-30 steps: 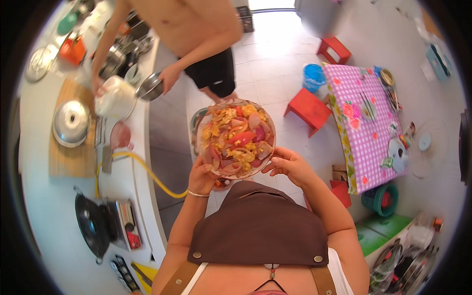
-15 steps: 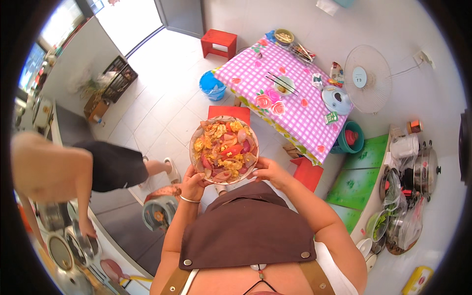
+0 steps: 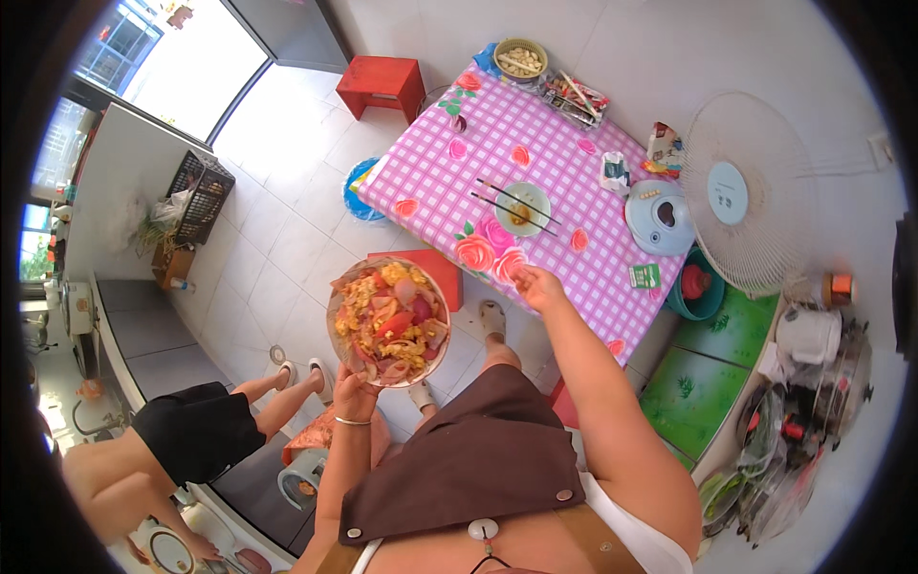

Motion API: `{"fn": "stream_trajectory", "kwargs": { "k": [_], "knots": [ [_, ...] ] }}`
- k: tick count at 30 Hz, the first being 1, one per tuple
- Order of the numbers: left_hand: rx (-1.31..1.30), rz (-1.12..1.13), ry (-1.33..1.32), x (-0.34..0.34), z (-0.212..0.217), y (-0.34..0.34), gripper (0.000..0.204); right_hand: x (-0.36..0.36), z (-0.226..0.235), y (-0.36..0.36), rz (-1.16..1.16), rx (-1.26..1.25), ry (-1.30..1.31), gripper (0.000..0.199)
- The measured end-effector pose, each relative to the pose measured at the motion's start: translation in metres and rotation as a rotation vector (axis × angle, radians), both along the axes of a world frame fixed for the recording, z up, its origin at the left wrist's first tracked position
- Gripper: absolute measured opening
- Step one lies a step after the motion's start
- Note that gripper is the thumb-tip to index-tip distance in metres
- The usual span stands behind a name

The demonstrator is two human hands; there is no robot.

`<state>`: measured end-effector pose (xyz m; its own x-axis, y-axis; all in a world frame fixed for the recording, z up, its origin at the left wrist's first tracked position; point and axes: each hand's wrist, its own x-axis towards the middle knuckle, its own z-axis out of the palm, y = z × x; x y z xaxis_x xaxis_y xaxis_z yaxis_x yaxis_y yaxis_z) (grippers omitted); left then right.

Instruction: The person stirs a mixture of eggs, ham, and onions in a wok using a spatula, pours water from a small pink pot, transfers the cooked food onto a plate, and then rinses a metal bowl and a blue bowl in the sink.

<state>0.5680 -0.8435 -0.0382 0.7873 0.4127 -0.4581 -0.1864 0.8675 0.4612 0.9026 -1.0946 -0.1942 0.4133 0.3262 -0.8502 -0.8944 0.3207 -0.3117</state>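
Note:
My left hand (image 3: 358, 390) grips the lower rim of a plate (image 3: 444, 356) heaped with stir-fried egg, tomato and onion (image 3: 394, 320). The plate hangs above the floor, left of the table, and covers part of a red stool (image 3: 451, 278). My right hand (image 3: 538, 288) is off the plate, over the near edge of the table, empty with its fingers apart and loosely bent. Just beyond it on the checked pink tablecloth (image 3: 421, 172) stands a pale bowl (image 3: 522, 212) with a little food inside. Two dark chopsticks (image 3: 504, 209) lie across the bowl.
Along the table's far side are a basket of pale pieces (image 3: 520, 59), a light blue lidded appliance (image 3: 660, 218) and a green packet (image 3: 644, 276). A fan (image 3: 729, 191) stands at the right. Another person (image 3: 206, 435) is at the left counter; a red stool (image 3: 381, 84) stands farther back.
My right hand has let go of the plate and reached forward to the table. The plate, now in my left hand alone, has shifted left. The table looks nearer; the other person has moved.

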Motion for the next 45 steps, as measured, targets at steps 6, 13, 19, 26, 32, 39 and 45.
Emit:
{"fn": "stream_trajectory", "kwargs": {
  "k": [6, 13, 19, 26, 32, 39, 45],
  "knots": [
    [0.074, 0.082, 0.024, 0.081, -0.029, 0.017, 0.064, 0.053, -0.072, 0.073, -0.375, -0.061, 0.098, 0.019],
    [0.11, 0.08, 0.045, 0.167, -0.057, 0.048, 0.064, 0.068, -0.076, 0.087, -0.429, -0.33, 0.062, 0.018],
    [0.079, 0.012, 0.047, 0.214, -0.099, 0.064, 0.054, 0.082, -0.074, 0.041, -0.184, -0.445, -0.136, 0.019],
    [0.03, -0.134, 0.118, 0.273, -0.158, 0.065, 0.054, 0.111, -0.047, -0.037, 0.294, -0.563, -0.24, 0.015],
    [-0.087, -0.2, 0.065, 0.316, -0.226, 0.035, 0.055, 0.134, -0.024, -0.086, 0.595, -0.61, -0.275, 0.013],
    [-0.149, -0.264, 0.112, 0.365, -0.253, -0.001, 0.047, 0.146, -0.019, -0.1, 0.802, -0.591, -0.333, 0.016],
    [-0.117, -0.329, 0.188, 0.383, -0.256, -0.014, 0.044, 0.152, -0.024, -0.101, 0.838, -0.574, -0.355, 0.017]
  ]
}}
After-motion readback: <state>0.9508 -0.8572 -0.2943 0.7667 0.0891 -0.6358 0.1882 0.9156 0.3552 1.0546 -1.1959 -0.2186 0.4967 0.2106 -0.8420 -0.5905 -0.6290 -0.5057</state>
